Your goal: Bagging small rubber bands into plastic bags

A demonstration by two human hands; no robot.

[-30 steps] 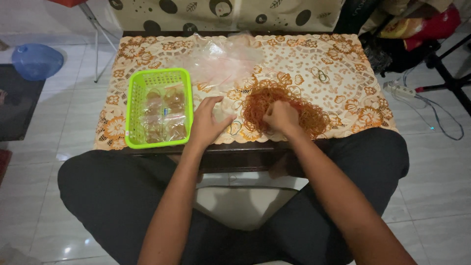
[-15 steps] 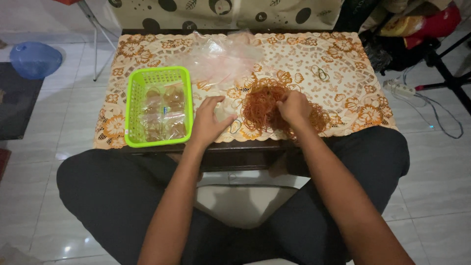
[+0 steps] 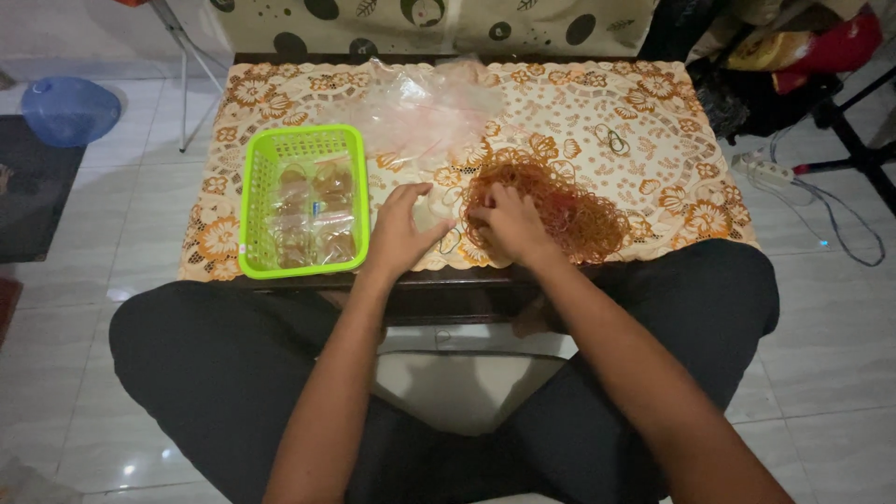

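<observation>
A low dark desk (image 3: 439,280) is seen from above, covered by a cream cloth (image 3: 653,121) printed with orange flowers. A person in dark trousers is seated cross-legged on the white tiled floor (image 3: 821,373) in front of it, both bare forearms reaching over the near edge.

The right hand (image 3: 509,224) is laid on the near left part of a loose heap of orange rubber bands (image 3: 574,210), which lies on the cloth right of centre. Its fingers (image 3: 487,199) are bent down into the heap; its grip appears pinched together on some of the bands, though exactly what is caught cannot be told.

The left hand (image 3: 401,231) rests palm down on the cloth just beside the heap, fingers spread and thumb pointing toward the right hand; its grip is apart and nothing is held. A few stray bands are seen on the cloth between the two hands.

To the left of the left hand stands a bright green plastic basket (image 3: 257,154) in which small clear filled bags are laid. Behind the hands a crumpled clear plastic bag (image 3: 415,107) lies on the cloth. A few darker bands (image 3: 616,140) lie apart near the far right. A blue bowl (image 3: 70,107) is seen on the floor at far left, and a white power strip (image 3: 770,173) at right.
</observation>
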